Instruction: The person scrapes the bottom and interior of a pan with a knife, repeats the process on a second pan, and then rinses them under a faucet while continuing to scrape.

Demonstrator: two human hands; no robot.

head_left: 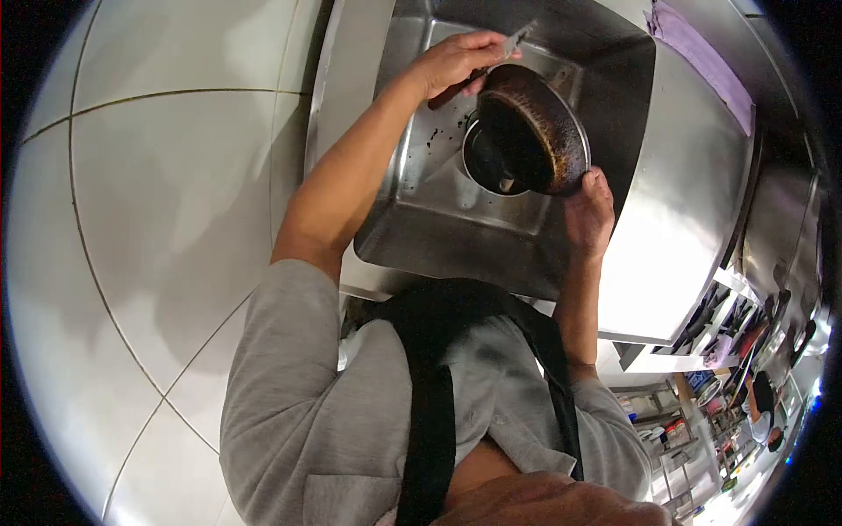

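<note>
My left hand (465, 63) is closed around a knife (519, 39) with a brown handle and a short, blotchy metal blade, near the pan's upper edge. A pan (537, 123), scorched brown and black on its side, is tilted over the sink (474, 232). At its lower right rim, my right hand (592, 206) grips it with the thumb near the edge. Below the pan, partly hidden by it, a round dark vessel with a light rim (478, 171) rests in the sink. Black crumbs (433, 137) are scattered on the sink floor beside it.
A steel counter (688, 193) adjoins the sink on the right, with a folded purple cloth (706, 57) along its far edge. Pale tiles (167, 193) cover the left side. Racks with utensils (719, 324) and another person (759, 412) appear at far right.
</note>
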